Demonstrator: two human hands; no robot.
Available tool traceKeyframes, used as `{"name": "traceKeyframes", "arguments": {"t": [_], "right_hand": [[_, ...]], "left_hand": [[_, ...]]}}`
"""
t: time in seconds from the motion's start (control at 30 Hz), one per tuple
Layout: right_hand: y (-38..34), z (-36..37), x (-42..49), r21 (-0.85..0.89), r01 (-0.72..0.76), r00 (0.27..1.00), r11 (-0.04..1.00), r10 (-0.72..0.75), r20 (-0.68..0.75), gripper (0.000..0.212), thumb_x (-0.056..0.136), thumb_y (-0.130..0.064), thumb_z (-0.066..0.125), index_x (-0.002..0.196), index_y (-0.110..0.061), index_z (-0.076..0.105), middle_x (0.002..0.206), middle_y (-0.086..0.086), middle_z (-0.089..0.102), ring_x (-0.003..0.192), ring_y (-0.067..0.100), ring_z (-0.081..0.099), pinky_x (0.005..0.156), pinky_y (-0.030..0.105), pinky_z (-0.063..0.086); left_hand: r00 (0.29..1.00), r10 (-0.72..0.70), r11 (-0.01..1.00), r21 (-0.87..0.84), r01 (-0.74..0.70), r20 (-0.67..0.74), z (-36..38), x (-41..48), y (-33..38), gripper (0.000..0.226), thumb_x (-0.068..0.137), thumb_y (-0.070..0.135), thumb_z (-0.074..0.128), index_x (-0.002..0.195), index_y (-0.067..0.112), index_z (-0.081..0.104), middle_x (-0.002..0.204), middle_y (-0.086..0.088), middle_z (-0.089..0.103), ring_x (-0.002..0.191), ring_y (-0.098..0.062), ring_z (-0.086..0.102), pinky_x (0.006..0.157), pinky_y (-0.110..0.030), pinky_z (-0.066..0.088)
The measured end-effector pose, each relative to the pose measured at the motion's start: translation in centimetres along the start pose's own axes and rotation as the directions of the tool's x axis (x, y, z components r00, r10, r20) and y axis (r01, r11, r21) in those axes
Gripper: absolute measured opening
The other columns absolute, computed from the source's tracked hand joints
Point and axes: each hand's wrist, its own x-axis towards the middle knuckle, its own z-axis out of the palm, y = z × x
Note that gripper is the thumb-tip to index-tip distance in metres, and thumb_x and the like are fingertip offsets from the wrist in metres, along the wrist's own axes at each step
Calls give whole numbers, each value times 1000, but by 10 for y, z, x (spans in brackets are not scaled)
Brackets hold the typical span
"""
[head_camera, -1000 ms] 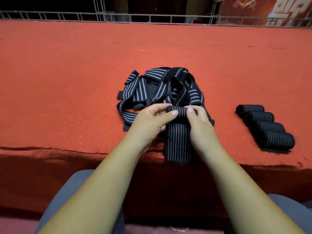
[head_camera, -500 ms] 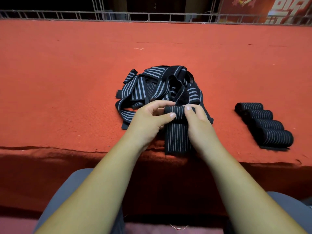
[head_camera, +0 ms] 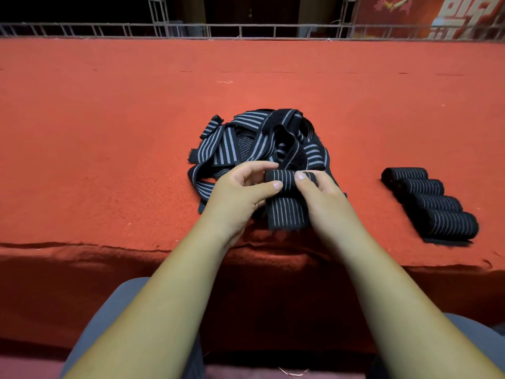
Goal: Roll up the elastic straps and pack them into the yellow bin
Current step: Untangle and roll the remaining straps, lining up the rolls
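Observation:
A black elastic strap with thin white stripes [head_camera: 287, 212] lies on the red table near its front edge, its far end wound into a roll. My left hand [head_camera: 240, 192] and my right hand [head_camera: 322, 192] both pinch that roll from either side, thumbs on top. Just behind them sits a tangled pile of loose striped straps [head_camera: 257, 143]. Several finished rolls [head_camera: 429, 203] lie side by side in a row to the right. No yellow bin is in view.
The red felt-covered table [head_camera: 109, 149] stretches wide to the left and far back. Its front edge [head_camera: 82, 247] runs just below my hands. A metal railing [head_camera: 246, 31] lines the far side. My grey-trousered knees [head_camera: 123, 310] are under the edge.
The flat tail of the strap has grown shorter as the roll took it up; its near end has pulled back from the table's edge. Both hands stay on the roll.

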Motion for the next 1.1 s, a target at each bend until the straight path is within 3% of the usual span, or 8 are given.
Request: {"name": "traceKeyframes", "arguments": {"t": [0.07, 0.17, 0.27, 0.4, 0.53, 0.73, 0.9, 1.1], "right_hand": [[0, -1, 0, 82, -23, 999, 996, 20, 43, 29, 95, -52, 68, 117, -33, 72, 109, -3, 81, 102, 19, 79, 99, 53, 61], [5, -2, 4, 153, -30, 997, 988, 19, 71, 34, 80, -49, 73, 112, -39, 73, 116, 11, 77, 99, 29, 78, 97, 63, 61], [9, -2, 7, 256, -44, 996, 966, 24, 82, 30, 85, -32, 72, 114, -32, 74, 113, 11, 76, 92, 24, 76, 83, 53, 63], [8, 1, 7, 255, -30, 997, 966, 11, 76, 38, 96, -45, 66, 121, -18, 70, 101, 4, 77, 79, 21, 67, 66, 40, 52], [9, 0, 9, 301, -30, 997, 953, 9, 71, 33, 92, -33, 63, 119, -16, 69, 110, 11, 79, 85, 21, 71, 64, 36, 53], [11, -1, 12, 305, -18, 999, 952, 3, 48, 17, 107, -26, 63, 120, -19, 70, 106, 4, 77, 83, 23, 76, 73, 40, 58], [13, -3, 16, 308, -4, 1000, 951, 5, -3, 38, 83, -27, 62, 119, -21, 73, 103, 2, 79, 91, 22, 78, 86, 49, 65], [17, -11, 17, 275, 9, 1000, 961, -2, -23, 35, 79, -30, 66, 112, -28, 78, 110, 9, 81, 104, 34, 78, 100, 64, 60]], "left_hand": [[999, -34, 999, -42, 34, 15, 0, 0, 0, 37, 81, 12, 84, 118, 19, 81, 118, -10, 76, 110, -23, 69, 109, -54, 53], [996, -87, 992, -85, 88, 11, 2, -1, 0, 23, 96, 12, 80, 118, 8, 76, 122, -23, 77, 106, -29, 76, 92, -43, 64], [998, -61, 995, -77, 61, 8, 1, 0, -3, 22, 95, 9, 79, 117, 11, 79, 123, -23, 77, 115, -41, 75, 102, -55, 61], [1000, -4, 1000, -31, 5, 30, -1, -2, 3, 43, 91, -12, 72, 125, 13, 76, 116, -10, 75, 94, -14, 70, 75, -22, 56], [996, -60, 995, -72, 65, 68, 3, -3, 3, 30, 97, 3, 76, 126, 9, 73, 127, -16, 77, 109, -22, 74, 91, -38, 63], [999, 2, 1000, 21, -3, 52, 1, -1, -3, 42, 84, -2, 79, 119, 20, 80, 106, -4, 78, 100, -18, 73, 97, -43, 60], [998, -32, 999, -37, 34, 45, 7, -4, -2, 46, 84, 3, 84, 128, 13, 73, 123, -16, 78, 111, -21, 76, 106, -41, 59], [999, 29, 992, 126, -31, 17, 10, -7, -1, 48, 83, 12, 89, 128, 20, 75, 113, -4, 83, 110, -20, 79, 105, -39, 59]]}}
